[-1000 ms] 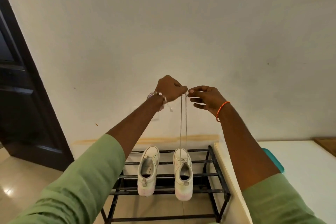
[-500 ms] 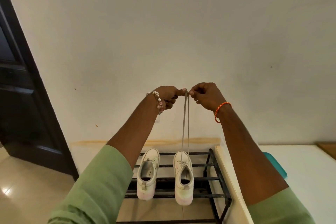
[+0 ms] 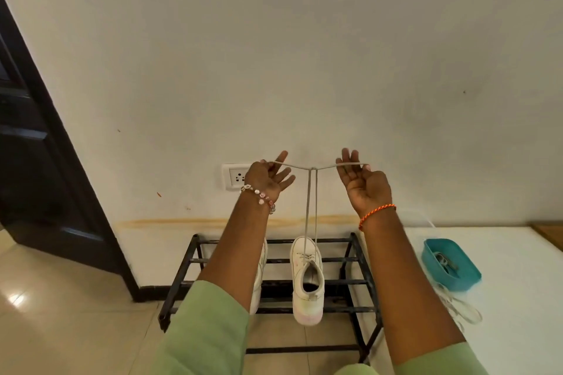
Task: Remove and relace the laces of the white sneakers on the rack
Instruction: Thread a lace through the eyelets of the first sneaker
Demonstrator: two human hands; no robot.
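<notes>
Head view, the only one supplied: two forearms in green sleeves are raised before a pale wall. A grey lace [image 3: 311, 207] is drawn out sideways between the hands, its two strands crossed at the middle in what looks like a first knot and dropping together to the right sneaker [image 3: 307, 280]. One end is pinched by the left hand [image 3: 265, 178] between thumb and forefinger, the other fingers spread; the other end is held by the right hand [image 3: 362, 184] at the fingertips, the remaining fingers half extended. Which fingers close on that end cannot be told. The right sneaker is stood toe to the wall on the top bars of a black metal rack [image 3: 359, 259], and lacing is seen across its eyelets. The left sneaker [image 3: 261, 265] is set beside it on the same rack, mostly hidden by the left forearm, so its lacing cannot be read. A teal tray [image 3: 463, 280] holding a small metal item is placed on the white counter [image 3: 518, 298] to the right, with a loose pale lace [image 3: 457, 307] lying just in front of it. Judged state: the right sneaker appears relaced, its bow not yet tied; the loose lace suggests the left sneaker is left to do.
</notes>
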